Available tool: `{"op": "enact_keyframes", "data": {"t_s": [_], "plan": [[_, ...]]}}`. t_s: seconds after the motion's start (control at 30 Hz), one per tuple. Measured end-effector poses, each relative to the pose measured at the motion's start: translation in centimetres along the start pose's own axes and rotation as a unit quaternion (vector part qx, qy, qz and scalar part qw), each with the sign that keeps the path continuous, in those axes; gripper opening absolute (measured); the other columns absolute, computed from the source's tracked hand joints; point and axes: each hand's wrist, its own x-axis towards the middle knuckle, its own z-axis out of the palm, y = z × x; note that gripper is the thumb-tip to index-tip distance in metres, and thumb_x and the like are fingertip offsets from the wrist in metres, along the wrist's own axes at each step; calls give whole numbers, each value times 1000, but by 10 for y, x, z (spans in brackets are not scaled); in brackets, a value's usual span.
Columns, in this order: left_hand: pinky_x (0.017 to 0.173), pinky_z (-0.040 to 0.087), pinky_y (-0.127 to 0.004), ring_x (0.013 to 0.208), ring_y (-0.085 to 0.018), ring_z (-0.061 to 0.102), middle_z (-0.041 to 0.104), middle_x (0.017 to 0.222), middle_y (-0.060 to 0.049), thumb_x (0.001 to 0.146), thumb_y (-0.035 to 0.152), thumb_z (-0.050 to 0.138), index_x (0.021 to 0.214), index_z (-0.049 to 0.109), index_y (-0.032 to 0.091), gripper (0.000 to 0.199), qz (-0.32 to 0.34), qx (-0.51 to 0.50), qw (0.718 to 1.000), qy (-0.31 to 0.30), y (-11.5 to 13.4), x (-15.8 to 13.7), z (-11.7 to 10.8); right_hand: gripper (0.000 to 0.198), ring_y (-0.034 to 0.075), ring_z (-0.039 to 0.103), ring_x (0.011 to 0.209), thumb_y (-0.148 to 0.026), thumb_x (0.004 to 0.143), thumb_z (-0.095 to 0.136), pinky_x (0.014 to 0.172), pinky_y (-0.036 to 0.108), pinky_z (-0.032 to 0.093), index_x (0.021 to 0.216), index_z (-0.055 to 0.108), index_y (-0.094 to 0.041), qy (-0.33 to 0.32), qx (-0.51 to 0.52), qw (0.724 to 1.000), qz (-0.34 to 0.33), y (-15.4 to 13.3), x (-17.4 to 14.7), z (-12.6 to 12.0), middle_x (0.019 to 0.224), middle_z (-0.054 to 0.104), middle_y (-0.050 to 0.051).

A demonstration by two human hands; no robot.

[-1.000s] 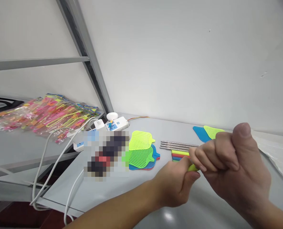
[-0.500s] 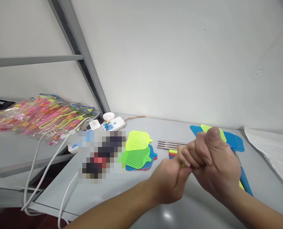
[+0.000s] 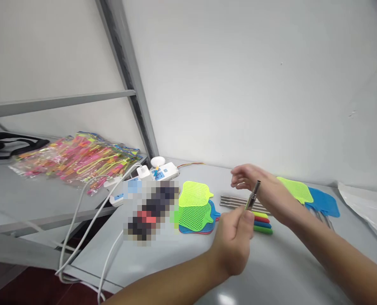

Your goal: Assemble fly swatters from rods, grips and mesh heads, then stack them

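Note:
My left hand [image 3: 234,241] is closed around a metal telescopic rod [image 3: 254,195], whose shiny end sticks up past the thumb; its lower part is hidden in the fist. Beyond it, my right hand [image 3: 253,178] hovers with its fingers loosely stretched to the left, holding nothing. Under the right hand lie several metal rods [image 3: 231,202] with coloured grips, among them a green grip [image 3: 263,230]. Left of them is a pile of mesh fly swatter heads, a yellow head [image 3: 194,193] on top and a green head [image 3: 196,216] below.
At the back right lie fly swatters with a yellow-green head [image 3: 298,189] and a blue head [image 3: 329,205], beside a white sheet [image 3: 362,203]. A power strip [image 3: 169,170] with white cables and a blurred dark object [image 3: 153,207] are on the left. Bagged colourful items [image 3: 89,159] cover a side shelf.
My hands, pressed together before, have come apart. The right hand has opened and moved up and left; the rod's metal end now shows in my left hand. The view has shifted slightly.

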Motion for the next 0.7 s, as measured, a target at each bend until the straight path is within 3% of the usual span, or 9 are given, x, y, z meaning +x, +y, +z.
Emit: {"op": "enact_keyframes", "data": {"t_s": [0.03, 0.1, 0.13, 0.2, 0.33, 0.4, 0.5, 0.6, 0.7], "plan": [[52, 21, -27, 53, -9, 29, 35, 57, 4, 95, 62, 37, 65, 37, 20, 52, 20, 4, 1000, 9, 0, 1, -1, 37, 21, 60, 94, -51, 94, 43, 86, 35, 45, 100, 64, -22, -33, -104, 994, 21, 6, 13, 4, 96, 66, 6], [52, 23, -28, 53, -10, 31, 35, 55, 3, 96, 62, 32, 60, 35, 20, 56, 52, 18, 998, 22, 0, 2, -1, 40, 23, 61, 93, -51, 94, 41, 82, 35, 45, 104, 63, -18, -123, -288, 948, 53, 16, 37, 17, 102, 68, 9], [52, 24, -28, 52, -10, 32, 36, 54, 3, 96, 63, 31, 59, 35, 20, 57, 53, 17, 998, 24, 1, 2, -1, 41, 24, 61, 92, -51, 92, 46, 81, 35, 44, 104, 63, -16, -149, -327, 931, 59, 20, 48, 26, 103, 68, 12], [50, 27, -27, 51, -10, 35, 42, 56, 1, 95, 66, 29, 61, 39, 20, 58, 44, 3, 999, 27, 2, 2, -1, 47, 26, 62, 90, -54, 83, 59, 77, 35, 44, 107, 63, -13, -182, -367, 910, 65, 25, 64, 44, 101, 69, 15], [47, 29, -24, 47, -8, 33, 53, 64, -1, 95, 65, 29, 79, 45, 19, 51, 34, -50, 997, 54, 7, 2, 0, 73, 29, 61, 89, -49, 59, 82, 71, 35, 42, 116, 57, -12, -205, -382, 898, 71, 29, 81, 69, 102, 68, 16], [45, 28, -23, 44, -6, 31, 54, 66, 1, 95, 63, 31, 86, 43, 20, 46, 44, -75, 994, 71, 7, 4, 1, 75, 29, 60, 87, -46, 52, 86, 69, 34, 42, 113, 58, -11, -210, -368, 903, 75, 32, 88, 73, 98, 68, 15], [43, 27, -20, 42, -4, 29, 52, 68, 4, 96, 62, 31, 91, 40, 21, 42, 45, -106, 990, 82, 4, 5, 2, 58, 25, 59, 78, -43, 50, 87, 64, 32, 43, 93, 64, -13, -213, -308, 924, 79, 37, 98, 70, 85, 68, 10], [40, 24, -19, 41, -4, 27, 50, 67, 5, 97, 61, 32, 92, 41, 21, 41, 17, -115, 991, 67, -1, 4, 3, 40, 18, 57, 69, -45, 63, 78, 58, 29, 43, 85, 63, -15, -187, -211, 957, 73, 36, 100, 55, 77, 66, 5], [39, 23, -18, 42, -5, 29, 44, 61, 7, 97, 59, 34, 89, 41, 21, 39, -14, -107, 993, 46, -7, 3, 5, 34, 14, 52, 62, -49, 79, 62, 53, 28, 41, 86, 58, -16, -107, -99, 988, 49, 26, 86, 30, 75, 61, 3]]}}
